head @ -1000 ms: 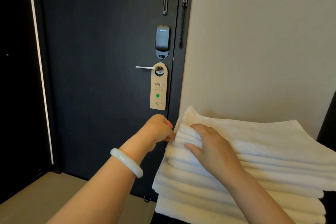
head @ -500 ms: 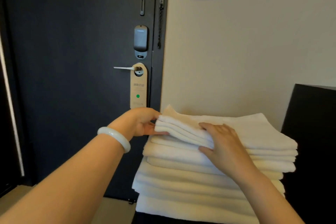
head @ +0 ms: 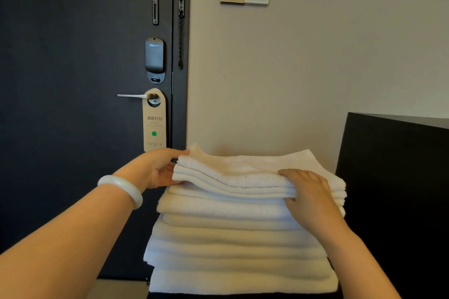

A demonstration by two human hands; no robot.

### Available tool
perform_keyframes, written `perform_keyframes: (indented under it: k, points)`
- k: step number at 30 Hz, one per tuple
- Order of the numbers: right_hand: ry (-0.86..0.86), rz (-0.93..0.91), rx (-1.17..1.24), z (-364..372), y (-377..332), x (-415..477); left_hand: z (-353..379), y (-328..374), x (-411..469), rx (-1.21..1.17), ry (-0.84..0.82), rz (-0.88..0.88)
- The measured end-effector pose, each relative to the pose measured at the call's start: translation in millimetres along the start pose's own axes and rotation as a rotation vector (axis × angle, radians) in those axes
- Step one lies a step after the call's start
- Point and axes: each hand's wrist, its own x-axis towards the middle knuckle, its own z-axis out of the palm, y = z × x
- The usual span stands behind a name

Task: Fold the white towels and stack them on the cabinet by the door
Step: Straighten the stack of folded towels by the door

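Only a dark sliver of the cabinet (head: 243, 296) top shows at the bottom edge. A tall stack of folded white towels (head: 243, 250) rests on it, the lowest towel lying directly on its surface.

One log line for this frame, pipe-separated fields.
left hand: grips top towel at left end | right hand: grips its near edge | towel stack: beside door

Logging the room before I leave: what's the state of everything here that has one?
Dark grey door, closed.
Metal security chain, hanging unhooked.
Beige door-hanger sign, on silver handle.
White folded towel stack, uneven.
Top white towel, held.
Left grip, pinching it.
Right grip, clasping it.
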Motion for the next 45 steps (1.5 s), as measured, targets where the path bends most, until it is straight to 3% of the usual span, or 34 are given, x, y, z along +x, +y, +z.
perform_keyframes:
  k: [6, 11, 15, 19, 23, 24, 26, 30, 33, 37, 45]
  points:
    - [-0.098, 0.032, -0.088, -24, 5, 16, 0, 0, 11, 0.096, 0.02, 0.123]
    - [0.19, 0.319, -0.31, -14, 28, 8, -7, -11, 17, 0.154, -0.028, 0.174]
    - [0.367, 0.609, 0.004, -5, 32, 1, -5, -15, 20, 0.136, -0.002, 0.191]
    - [0.434, 0.716, 0.344, -5, 25, 1, -5, -14, 24, 0.133, 0.0, 0.179]
    - [0.44, 0.763, 0.493, -6, 24, 8, -7, -14, 25, 0.132, -0.003, 0.169]
    - [0.447, 0.778, 0.641, -7, 26, 10, -7, -14, 25, 0.129, -0.007, 0.168]
    - [0.397, 0.807, 1.023, -10, 37, 12, -6, -14, 24, 0.122, -0.018, 0.168]
    - [0.122, 0.86, 1.559, -35, 51, 11, -7, -15, 21, 0.112, -0.033, 0.147]
    - [0.029, 0.83, 1.647, -47, 59, 6, -10, -15, 17, 0.097, -0.068, 0.117]
    - [-0.104, 0.762, 1.581, -46, 68, 14, -20, -11, 8, 0.059, -0.161, 0.097]
    - [-0.125, 0.709, 1.485, -50, 57, 30, -25, -12, 3, 0.026, -0.255, 0.118]
